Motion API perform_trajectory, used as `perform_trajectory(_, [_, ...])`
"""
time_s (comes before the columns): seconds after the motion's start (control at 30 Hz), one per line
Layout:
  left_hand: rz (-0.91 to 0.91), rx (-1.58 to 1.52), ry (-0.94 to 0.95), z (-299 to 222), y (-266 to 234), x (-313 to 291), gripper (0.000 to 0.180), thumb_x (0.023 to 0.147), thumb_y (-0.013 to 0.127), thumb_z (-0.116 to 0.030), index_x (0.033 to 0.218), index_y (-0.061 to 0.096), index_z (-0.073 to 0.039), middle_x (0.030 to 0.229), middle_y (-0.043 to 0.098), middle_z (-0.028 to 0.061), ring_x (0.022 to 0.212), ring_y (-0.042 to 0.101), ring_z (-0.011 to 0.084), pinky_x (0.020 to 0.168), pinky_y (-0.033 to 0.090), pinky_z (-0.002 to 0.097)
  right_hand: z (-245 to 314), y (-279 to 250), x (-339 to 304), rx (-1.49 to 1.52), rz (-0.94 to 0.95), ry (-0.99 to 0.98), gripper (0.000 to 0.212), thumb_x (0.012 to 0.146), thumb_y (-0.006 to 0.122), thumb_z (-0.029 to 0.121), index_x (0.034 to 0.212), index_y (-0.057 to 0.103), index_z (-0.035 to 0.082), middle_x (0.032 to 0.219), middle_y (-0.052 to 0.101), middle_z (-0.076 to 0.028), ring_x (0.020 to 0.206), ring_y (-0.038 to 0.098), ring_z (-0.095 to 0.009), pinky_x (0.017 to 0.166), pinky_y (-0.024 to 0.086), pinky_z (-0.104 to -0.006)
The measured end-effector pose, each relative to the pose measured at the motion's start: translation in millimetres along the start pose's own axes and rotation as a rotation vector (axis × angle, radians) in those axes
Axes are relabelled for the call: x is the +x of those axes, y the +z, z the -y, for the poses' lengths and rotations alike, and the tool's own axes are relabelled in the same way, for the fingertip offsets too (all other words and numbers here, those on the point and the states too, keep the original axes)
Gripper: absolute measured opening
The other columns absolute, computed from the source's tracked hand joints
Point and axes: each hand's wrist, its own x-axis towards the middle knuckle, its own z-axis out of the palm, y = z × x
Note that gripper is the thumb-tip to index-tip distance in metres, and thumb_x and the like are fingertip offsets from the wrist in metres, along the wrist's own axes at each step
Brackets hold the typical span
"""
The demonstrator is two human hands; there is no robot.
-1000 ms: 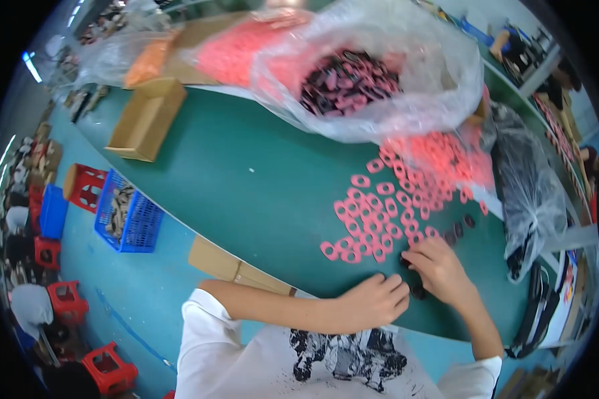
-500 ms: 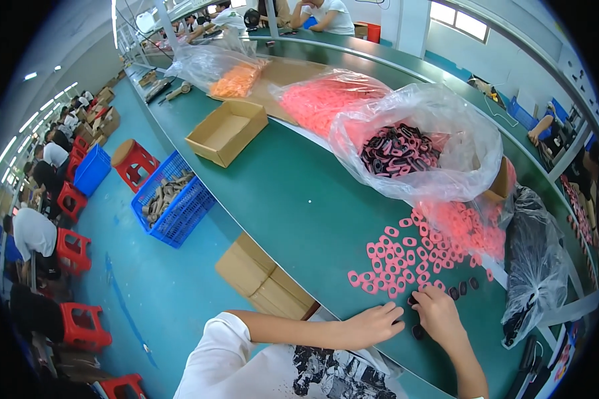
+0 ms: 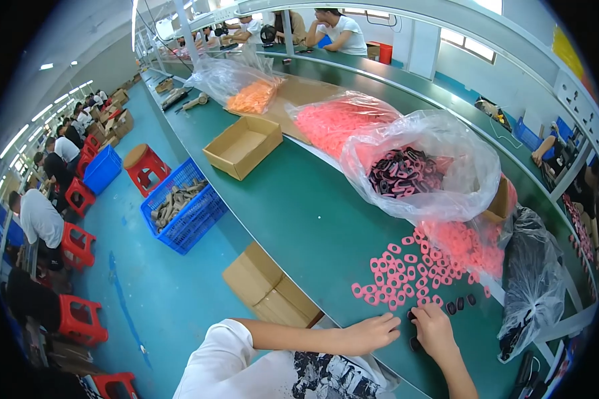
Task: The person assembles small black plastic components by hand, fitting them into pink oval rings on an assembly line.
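Observation:
Many small pink oval rings [image 3: 400, 273] lie spread on the green table near its front edge. My right hand [image 3: 436, 330] has its fingertips closed on a small black oval piece [image 3: 412, 314] at the near side of these rings. Just left of it, my left hand [image 3: 371, 334] is held with fingers curled together; whatever they may pinch is too small to make out. Another black oval piece [image 3: 415, 344] lies on the table between my hands. To the right of my right hand, several black oval pieces [image 3: 452, 308] stand in a short row.
Behind the rings sits an open clear bag [image 3: 456, 199] of black-and-pink pieces. Bags of pink parts [image 3: 343, 123] and orange parts [image 3: 253, 96] lie farther back. An open cardboard box [image 3: 236, 163] stands at the left table edge; a blue crate [image 3: 192, 223] is on the floor.
The view has shifted slightly, so the scene sits a little lower. My hands stay close together by the rings, with the right fingertips still at the black piece.

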Motion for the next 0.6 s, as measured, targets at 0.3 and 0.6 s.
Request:
perform_trajectory(0.3, [0.057,0.057,-0.055,-5.5,-9.9,5.3,0.033,0.068,0.062,0.0,0.1,0.056,0.006,0.099,0.049,0.0131,0.093,0.05,0.0275,0.079,0.048,0.0339,2.6,-0.6,9.0,-0.031,0.008,-0.024,0.03,0.07,0.071,-0.001,0.099,0.063,-0.001,0.087,0.06,-0.014,0.085,0.059,-0.032,0.073,0.049,-0.0413])
perform_trajectory(0.6, [-0.033,-0.048,-0.062,-11.8,-13.0,-4.0,0.032,0.071,0.063,-0.004,0.102,0.059,0.003,0.104,0.054,0.0141,0.095,0.054,0.0295,0.083,0.049,0.0382,8.5,-53.8,-89.0,-0.091,-0.469,0.616,0.025,0.075,0.067,-0.012,0.097,0.062,-0.001,0.093,0.062,-0.015,0.084,0.062,-0.029,0.069,0.049,-0.0357])
